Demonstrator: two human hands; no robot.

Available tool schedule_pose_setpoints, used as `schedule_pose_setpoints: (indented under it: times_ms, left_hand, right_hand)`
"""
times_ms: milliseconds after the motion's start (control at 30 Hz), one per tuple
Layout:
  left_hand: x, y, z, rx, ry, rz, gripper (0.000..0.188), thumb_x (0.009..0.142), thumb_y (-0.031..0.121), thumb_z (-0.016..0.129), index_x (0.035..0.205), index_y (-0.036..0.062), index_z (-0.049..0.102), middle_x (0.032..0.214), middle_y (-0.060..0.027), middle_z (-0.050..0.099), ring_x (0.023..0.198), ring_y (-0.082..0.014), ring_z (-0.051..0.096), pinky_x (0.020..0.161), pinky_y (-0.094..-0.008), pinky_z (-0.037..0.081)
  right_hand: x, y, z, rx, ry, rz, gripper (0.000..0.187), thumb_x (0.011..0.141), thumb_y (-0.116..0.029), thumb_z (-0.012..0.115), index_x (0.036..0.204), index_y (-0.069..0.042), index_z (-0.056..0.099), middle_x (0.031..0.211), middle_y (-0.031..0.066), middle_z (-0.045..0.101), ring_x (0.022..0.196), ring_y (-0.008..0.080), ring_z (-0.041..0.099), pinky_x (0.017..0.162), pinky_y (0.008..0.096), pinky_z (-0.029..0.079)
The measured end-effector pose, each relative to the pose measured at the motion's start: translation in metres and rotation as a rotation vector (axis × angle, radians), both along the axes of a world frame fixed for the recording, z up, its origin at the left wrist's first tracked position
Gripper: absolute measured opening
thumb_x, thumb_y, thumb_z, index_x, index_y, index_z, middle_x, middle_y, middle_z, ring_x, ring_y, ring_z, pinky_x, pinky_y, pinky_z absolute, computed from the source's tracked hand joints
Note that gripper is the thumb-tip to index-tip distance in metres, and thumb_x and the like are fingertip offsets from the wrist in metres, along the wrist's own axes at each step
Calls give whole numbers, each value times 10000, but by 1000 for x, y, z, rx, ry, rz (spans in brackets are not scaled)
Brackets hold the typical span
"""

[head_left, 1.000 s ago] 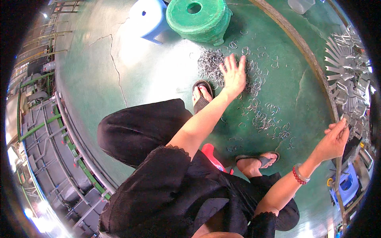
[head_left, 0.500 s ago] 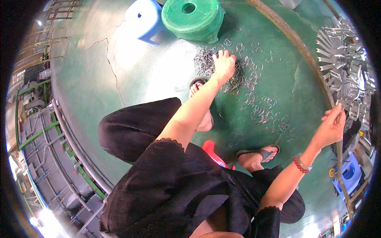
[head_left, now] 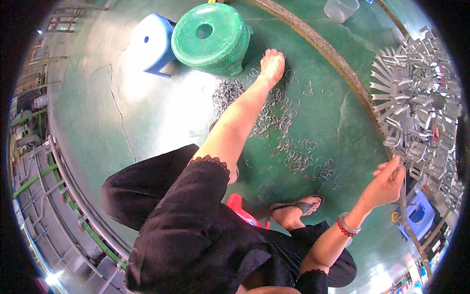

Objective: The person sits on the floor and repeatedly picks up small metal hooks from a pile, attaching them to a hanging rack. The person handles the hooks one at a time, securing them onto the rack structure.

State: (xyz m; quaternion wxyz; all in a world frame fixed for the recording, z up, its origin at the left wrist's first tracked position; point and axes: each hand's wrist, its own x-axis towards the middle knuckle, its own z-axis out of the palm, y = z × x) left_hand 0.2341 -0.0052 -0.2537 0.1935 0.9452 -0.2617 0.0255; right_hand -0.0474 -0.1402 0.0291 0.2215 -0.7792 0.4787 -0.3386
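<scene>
My left hand point(head_left: 272, 65) reaches out low over the floor at the far edge of a loose pile of small C-shaped metal hooks point(head_left: 278, 115). Its fingers are curled closed, and whatever is in them is hidden. My right hand point(head_left: 385, 183), raised on the right, has thumb and fingertips pinched together beside a long bar point(head_left: 402, 206). Anything between those fingertips is too small to make out. Close beyond it hang many bent, shiny metal parts point(head_left: 416, 110) in a dense cluster.
A green round stool point(head_left: 225, 46) and a white-blue stool point(head_left: 159, 36) stand beyond the pile. A red plastic seat point(head_left: 236, 206) shows beneath me. A curved rail point(head_left: 320, 41) crosses the far right, near a clear tub point(head_left: 341, 9). A blue stool point(head_left: 418, 215) stands right.
My left hand has moved from the middle of the hook pile to its far edge, fingers curled. My right hand stays pinched near the hanging parts. The whole view has shifted slightly.
</scene>
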Motion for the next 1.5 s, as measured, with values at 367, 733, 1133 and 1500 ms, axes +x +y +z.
schedule_pose_setpoints:
  times_ms: [367, 733, 1133, 1500]
  left_hand:
    - [-99, 3, 120, -923, 996, -116, 161, 906, 113, 550, 949, -27, 619, 786, -30, 608, 621, -79, 520, 583, -225, 443]
    - [-146, 16, 140, -290, 307, -405, 279, 838, 298, 550, 931, 60, 662, 852, -185, 649, 823, -374, 623, 729, -443, 507]
    - [-93, 132, 47, 83, 64, -555, 344, 759, 303, 673, 1087, 203, 639, 1000, -118, 625, 984, -297, 569, 861, -388, 475]
    - [-75, 120, 18, 195, 18, -754, 377, 742, 182, 667, 1112, 230, 612, 1025, -67, 572, 1071, -281, 505, 886, -394, 470]
  right_hand:
    - [-7, 3, 10, -51, 34, 175, 201, 918, -178, 566, 791, -26, 597, 549, 38, 525, 471, 77, 473, 448, 258, 387]
    - [-27, -21, 18, -234, 317, 291, 365, 917, -362, 502, 765, -55, 628, 636, 111, 640, 600, 285, 636, 559, 407, 466]
    - [-24, -25, 10, -158, 386, 230, 409, 908, -456, 463, 974, -112, 674, 690, 74, 673, 689, 248, 667, 670, 359, 494]
    - [-35, -43, 4, -206, 499, 183, 470, 887, -536, 454, 1010, -139, 674, 733, 29, 684, 649, 160, 652, 659, 316, 489]
